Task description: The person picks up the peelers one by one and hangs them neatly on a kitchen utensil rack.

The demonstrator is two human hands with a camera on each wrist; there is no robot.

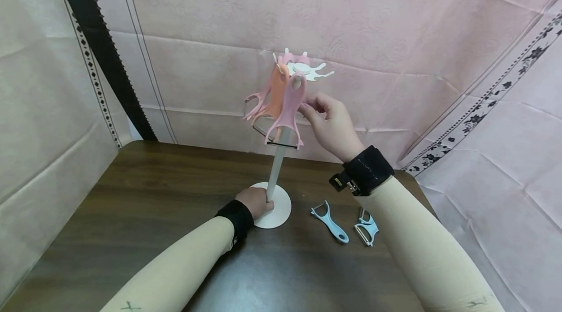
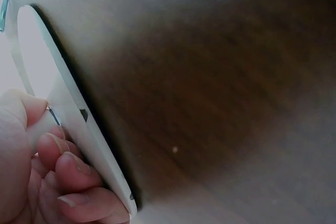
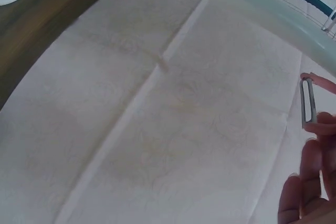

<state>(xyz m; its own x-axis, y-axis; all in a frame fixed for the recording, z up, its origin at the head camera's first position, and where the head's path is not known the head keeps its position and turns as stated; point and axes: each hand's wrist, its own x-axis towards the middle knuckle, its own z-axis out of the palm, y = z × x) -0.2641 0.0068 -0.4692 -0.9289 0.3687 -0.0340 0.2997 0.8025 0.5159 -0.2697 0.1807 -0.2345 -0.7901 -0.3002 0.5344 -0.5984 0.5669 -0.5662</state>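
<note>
The person's left hand (image 1: 254,202) grips the post of the white stand (image 1: 275,168) low down, fingers curled round it just above the round base (image 1: 283,207), presumably because a hold there steadies a tall, top-heavy thing while the other hand works above. The stand is upright on the wooden table (image 1: 153,190), near its far edge, with peelers gathered about its top. A front pink peeler (image 1: 290,107) and an orange peeler (image 1: 277,90) hang by the holes in their handles, so their blades point downward, and another pink peeler (image 1: 262,99) hangs to their left. The right hand (image 1: 331,124) is raised beside the front one, below the white arms (image 1: 313,72) at the right; its thumb and bent fingers seem to pinch a metal-bladed peeler (image 3: 313,103), though the right wrist view cuts it off and its colour cannot be told. A long-handled blue peeler (image 1: 330,222) and a shorter blue peeler (image 1: 367,228) lie on the table right of the base, within easy reach of the right hand
</note>
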